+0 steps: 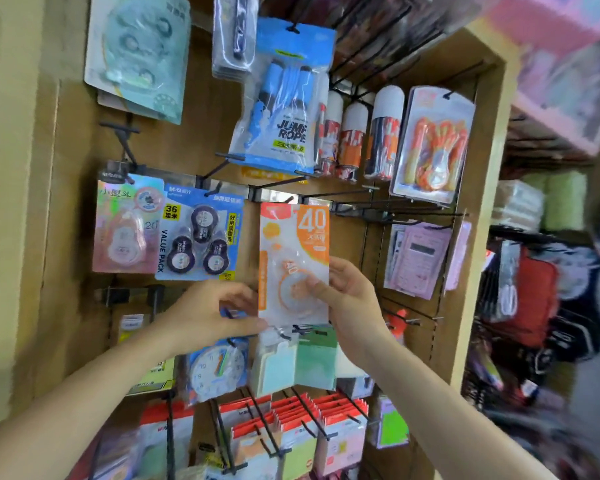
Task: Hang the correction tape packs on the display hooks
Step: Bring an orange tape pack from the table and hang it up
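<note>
While both hands reach up to the brown display board [388, 237], the orange-and-white correction tape pack [293, 261] stands upright between them, its top edge right at the tip of a black display hook [347, 192]; whether the hang hole is already on the hook cannot be told. The right hand [352, 299] has its fingers [340, 268] curled partly closed around the pack's right edge, thumb pressed on the front over the round tape dispenser and the other fingers behind the card. The left hand [210, 315] is curled more loosely at the pack's lower left corner, its fingertips [246, 297] touching or just beside the left edge, and the thumb lying under the bottom edge; motion blur keeps it unclear whether this hand truly grips. Just to the left of the held pack hangs a blue value pack [198, 233] with three dark dispensers, and beside that a pink single pack [127, 225], both already on hooks in the same row. Above, a jump rope bag [284, 98] hangs, with spray cans [383, 133] to its right. Below the hands a clock card [215, 368] and green and pale sticky-note packs [297, 362] hang, and red-topped packs [302, 420] fill the lowest hooks.
</note>
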